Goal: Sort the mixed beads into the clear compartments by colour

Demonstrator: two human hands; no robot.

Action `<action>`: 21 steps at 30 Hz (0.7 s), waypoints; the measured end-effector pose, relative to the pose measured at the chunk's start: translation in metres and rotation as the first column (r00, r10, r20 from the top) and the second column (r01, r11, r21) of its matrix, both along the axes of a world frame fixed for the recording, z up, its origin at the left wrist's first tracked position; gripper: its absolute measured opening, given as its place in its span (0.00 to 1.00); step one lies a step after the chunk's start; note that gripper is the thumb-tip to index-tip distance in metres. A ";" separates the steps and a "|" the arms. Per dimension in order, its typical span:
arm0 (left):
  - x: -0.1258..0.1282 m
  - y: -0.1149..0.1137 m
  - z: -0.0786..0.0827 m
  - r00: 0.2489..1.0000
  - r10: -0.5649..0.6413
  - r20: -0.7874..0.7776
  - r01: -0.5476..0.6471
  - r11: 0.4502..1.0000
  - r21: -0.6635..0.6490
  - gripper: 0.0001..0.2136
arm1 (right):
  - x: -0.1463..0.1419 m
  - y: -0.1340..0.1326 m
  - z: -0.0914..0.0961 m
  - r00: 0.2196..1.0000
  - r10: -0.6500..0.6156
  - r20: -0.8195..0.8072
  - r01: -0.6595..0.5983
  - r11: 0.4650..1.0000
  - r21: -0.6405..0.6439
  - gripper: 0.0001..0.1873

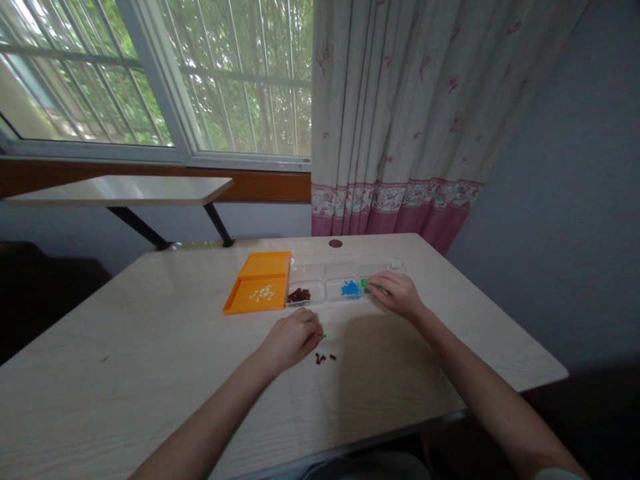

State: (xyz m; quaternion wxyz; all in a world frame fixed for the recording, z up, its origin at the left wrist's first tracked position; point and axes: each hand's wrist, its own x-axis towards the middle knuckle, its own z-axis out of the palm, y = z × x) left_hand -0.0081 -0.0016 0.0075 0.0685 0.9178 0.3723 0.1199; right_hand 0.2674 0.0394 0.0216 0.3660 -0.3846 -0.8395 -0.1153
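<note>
My left hand (294, 339) is closed over the table, with a small green piece (324, 336) showing at its fingertips. Just in front of it a few small dark brown pieces (320, 359) lie loose on the table. My right hand (396, 293) reaches into the right part of a clear divided box, its fingers together at the small green pieces (365, 284) there and partly covering them. Whether it grips one is hidden. To the left of that hand, blue pieces (351, 289) and dark brown pieces (299, 295) sit in separate compartments of the clear box (318, 292).
An orange two-part tray (264, 265) adjoins the box on the left, with small white pieces (263, 293) in its near half. A raised shelf (120, 190) on dark legs stands at the table's back left. Behind the table (150, 333) hang curtains (390, 120) beside a barred window.
</note>
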 end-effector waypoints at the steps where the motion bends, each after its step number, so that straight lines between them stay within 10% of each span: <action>1: 0.000 0.000 0.000 1.000 -0.010 0.010 0.009 1.000 0.006 0.09 | 0.007 0.004 0.001 1.000 -0.025 0.010 0.025 0.999 -0.021 0.10; 10: 0.002 0.000 0.002 0.993 -0.014 0.120 0.014 1.000 0.001 0.06 | 0.024 0.022 -0.014 0.981 -0.175 0.085 0.188 0.961 -0.200 0.12; 21: 0.008 0.000 -0.003 0.881 0.028 0.472 -0.015 0.999 -0.031 0.03 | -0.064 -0.034 -0.030 0.970 0.243 0.002 -0.231 0.927 -0.297 0.07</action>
